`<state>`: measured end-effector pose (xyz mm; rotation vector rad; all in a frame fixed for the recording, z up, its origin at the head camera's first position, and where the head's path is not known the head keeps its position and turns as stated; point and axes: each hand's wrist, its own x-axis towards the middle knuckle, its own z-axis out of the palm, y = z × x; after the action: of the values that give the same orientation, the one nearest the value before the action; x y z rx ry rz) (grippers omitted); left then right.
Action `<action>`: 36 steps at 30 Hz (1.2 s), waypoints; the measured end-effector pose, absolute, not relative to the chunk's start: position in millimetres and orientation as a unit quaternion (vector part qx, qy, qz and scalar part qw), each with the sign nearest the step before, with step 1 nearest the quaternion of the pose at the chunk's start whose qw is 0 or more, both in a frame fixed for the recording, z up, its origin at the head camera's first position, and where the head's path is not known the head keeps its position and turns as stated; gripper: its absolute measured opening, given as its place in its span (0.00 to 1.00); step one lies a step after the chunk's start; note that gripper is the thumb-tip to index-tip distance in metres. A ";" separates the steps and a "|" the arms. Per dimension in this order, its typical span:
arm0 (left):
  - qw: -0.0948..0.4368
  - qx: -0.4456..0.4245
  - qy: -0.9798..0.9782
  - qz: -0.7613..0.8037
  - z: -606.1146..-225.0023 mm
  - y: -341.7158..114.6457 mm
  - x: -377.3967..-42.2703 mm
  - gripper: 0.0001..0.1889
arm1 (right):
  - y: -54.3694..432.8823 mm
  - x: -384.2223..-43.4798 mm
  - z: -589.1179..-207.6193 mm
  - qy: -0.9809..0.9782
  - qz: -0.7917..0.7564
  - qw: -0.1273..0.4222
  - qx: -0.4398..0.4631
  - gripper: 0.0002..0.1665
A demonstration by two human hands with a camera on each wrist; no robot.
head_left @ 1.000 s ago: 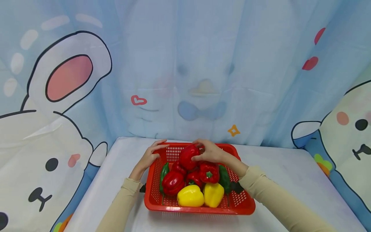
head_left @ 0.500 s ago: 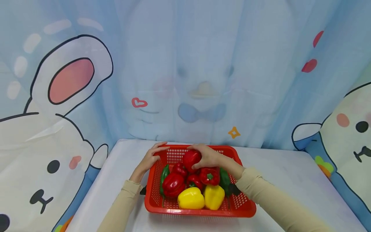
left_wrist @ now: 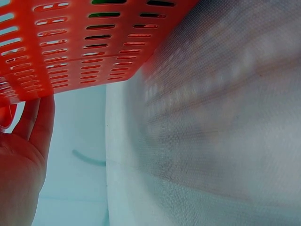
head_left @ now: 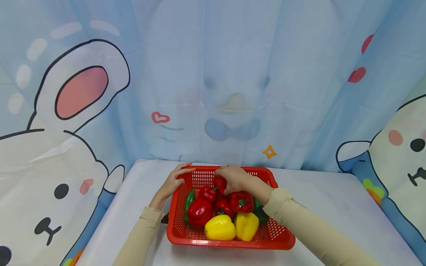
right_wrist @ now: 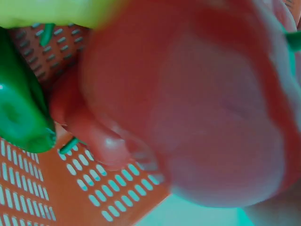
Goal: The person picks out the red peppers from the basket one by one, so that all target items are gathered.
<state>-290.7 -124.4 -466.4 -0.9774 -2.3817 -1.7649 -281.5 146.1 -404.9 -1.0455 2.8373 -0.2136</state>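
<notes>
In the head view, a red plastic basket (head_left: 231,244) holds several bell peppers. My left hand (head_left: 170,186) grips its far left corner, with the thumb over the inner side. Some of that hand's fingers (left_wrist: 42,125) show by the basket's outside in the left wrist view. My right hand (head_left: 234,180) holds a red bell pepper (head_left: 219,184) low among the others, its green stem towards the left. Another red bell pepper (head_left: 242,202) lies just below this hand. A blurred red pepper (right_wrist: 216,117) fills much of the right wrist view; which one it is, I cannot tell.
Two yellow bell peppers (head_left: 220,228) lie at the basket's near side. A long green pepper (head_left: 189,203) lies along its left wall, and dark green ones (head_left: 260,213) at the right. The basket stands on a white table (head_left: 319,199) before a printed blue curtain (head_left: 233,74).
My right hand has moved lower into the basket with the red bell pepper, which has turned so its stem now shows. My left hand stays at the corner.
</notes>
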 end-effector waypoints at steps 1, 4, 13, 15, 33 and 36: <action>0.010 -0.313 -0.764 -0.564 -466.3 -123.9 -290.8 0.26 | 145.4 -281.3 -403.7 0.936 -0.060 0.059 -0.342 0.38; 0.006 -0.311 -0.764 -0.566 -466.8 -122.9 -291.2 0.27 | 143.5 -280.6 -401.0 0.939 -0.025 0.068 -0.335 0.41; 0.000 -0.311 -0.763 -0.567 -467.5 -122.3 -290.7 0.28 | 149.6 -280.2 -393.4 0.950 -0.004 0.069 -0.305 0.44; 0.001 -0.310 -0.762 -0.568 -466.7 -122.7 -290.4 0.27 | 154.8 -280.9 -391.5 0.951 -0.040 0.064 -0.301 0.43; 0.013 -0.315 -0.763 -0.565 -465.2 -123.4 -288.3 0.28 | 201.9 -282.1 -383.1 0.919 -0.264 0.025 -0.292 0.46; 0.014 -0.317 -0.763 -0.564 -465.9 -123.3 -288.2 0.29 | 211.6 -282.3 -380.0 0.914 -0.288 0.017 -0.287 0.46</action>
<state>-288.2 -123.3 -465.9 -0.9871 -2.3750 -1.7552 -282.3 211.6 -380.0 -0.8908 2.8401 -0.8959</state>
